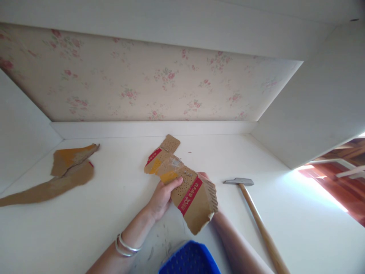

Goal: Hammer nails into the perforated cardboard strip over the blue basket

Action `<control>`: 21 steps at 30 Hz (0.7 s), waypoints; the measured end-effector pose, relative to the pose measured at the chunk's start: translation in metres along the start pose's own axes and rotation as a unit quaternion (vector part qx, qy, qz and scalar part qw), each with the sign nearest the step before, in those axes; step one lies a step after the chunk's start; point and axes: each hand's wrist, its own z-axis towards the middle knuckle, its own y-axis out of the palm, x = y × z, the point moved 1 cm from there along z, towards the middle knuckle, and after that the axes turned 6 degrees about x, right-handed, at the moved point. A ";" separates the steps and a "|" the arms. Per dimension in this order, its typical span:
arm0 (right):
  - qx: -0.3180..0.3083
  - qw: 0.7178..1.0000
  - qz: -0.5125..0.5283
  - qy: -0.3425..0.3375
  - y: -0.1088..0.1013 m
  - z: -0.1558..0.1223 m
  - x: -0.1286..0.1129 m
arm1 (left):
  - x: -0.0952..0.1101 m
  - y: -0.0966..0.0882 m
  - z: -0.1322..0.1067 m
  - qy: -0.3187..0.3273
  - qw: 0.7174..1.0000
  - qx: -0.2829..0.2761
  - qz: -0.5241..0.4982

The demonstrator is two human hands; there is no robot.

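Note:
A torn piece of brown cardboard (196, 220), punched with many small holes and printed with a red band, is held up between both hands. My left hand (162, 199) pinches its left edge, thumb on the face and fingers behind. Behind the right side of the cardboard is my right hand (203, 176), mostly hidden; only a little of it shows above the edge, so its fingers cannot be made out. Below the hands is a blue plastic basket (211, 258) with holes in its base. To the right lies a hammer (258, 219) with a wooden handle.
More torn cardboard (68, 179) lies at the left on the white surface (119, 220). A low white ledge and a floral-papered back panel (137, 80) stand behind, with white side panels (308, 102) around. Small scraps and dark marks dot the surface.

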 end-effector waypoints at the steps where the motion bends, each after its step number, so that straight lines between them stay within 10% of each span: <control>1: 0.001 1.000 0.004 0.011 0.001 -0.001 0.002 | 0.000 0.000 0.000 -0.001 1.000 -0.002 -0.004; 21: -0.035 0.998 -0.045 0.015 -0.003 0.000 -0.021 | -0.001 -0.001 0.002 0.016 0.999 0.002 0.029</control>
